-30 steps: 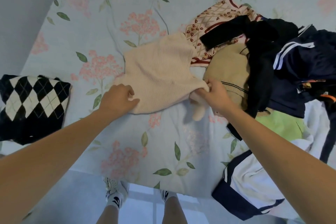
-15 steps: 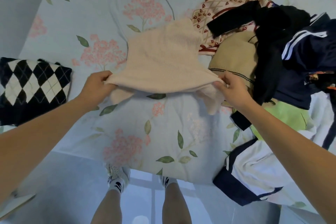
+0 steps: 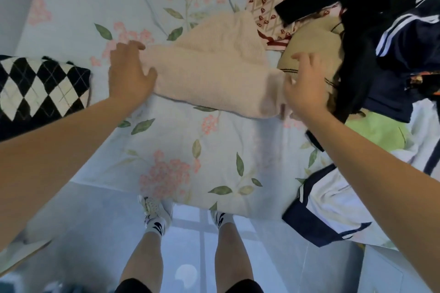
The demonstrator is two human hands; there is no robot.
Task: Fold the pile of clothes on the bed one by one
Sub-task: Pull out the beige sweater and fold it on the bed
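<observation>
A cream knit sweater (image 3: 209, 71) lies folded over on the floral bed sheet (image 3: 185, 150) in the middle of the view. My left hand (image 3: 129, 71) sits at its left edge with fingers spread and straight, touching the knit. My right hand (image 3: 303, 85) hovers at the sweater's right end, fingers spread, holding nothing. To the right is the pile of clothes (image 3: 371, 38): a patterned beige piece, a tan knit, black and navy garments, a green piece and a white one with navy trim.
A folded black-and-white argyle garment (image 3: 40, 88) lies at the left edge of the bed. The bed's front edge runs just above my feet (image 3: 154, 211) on the pale floor. A grey wall is at the upper left.
Both hands lifted the sweater's near edge, carried it forward over the garment and let go. The hands now lie spread at its two ends.
</observation>
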